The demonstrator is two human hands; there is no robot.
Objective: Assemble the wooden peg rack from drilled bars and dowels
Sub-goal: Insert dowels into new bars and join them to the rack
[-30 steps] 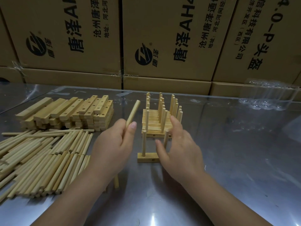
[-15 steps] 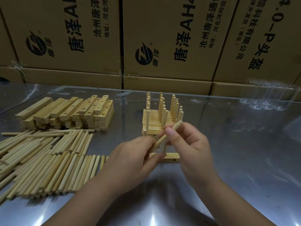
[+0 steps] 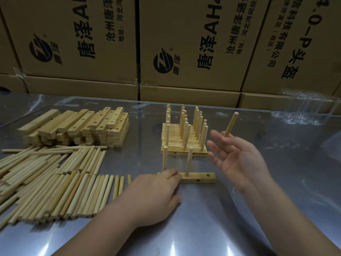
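Wood bar (image 3: 198, 177) pinned by my left hand (image 3: 155, 198); right hand (image 3: 238, 159), fingers splayed, loosely holds dowel (image 3: 231, 124). Weak grip, may drop or miss hole (image 3: 208, 175).

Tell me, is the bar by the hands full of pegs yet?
Not yet. The bar holds two upright dowels; its right hole is empty. The right hand holds another dowel.

Left hand (image 3: 155, 196) hides drilled bar (image 3: 199, 177) left end; dowel (image 3: 231, 124) grip in blurred right hand (image 3: 238, 159) unclear.
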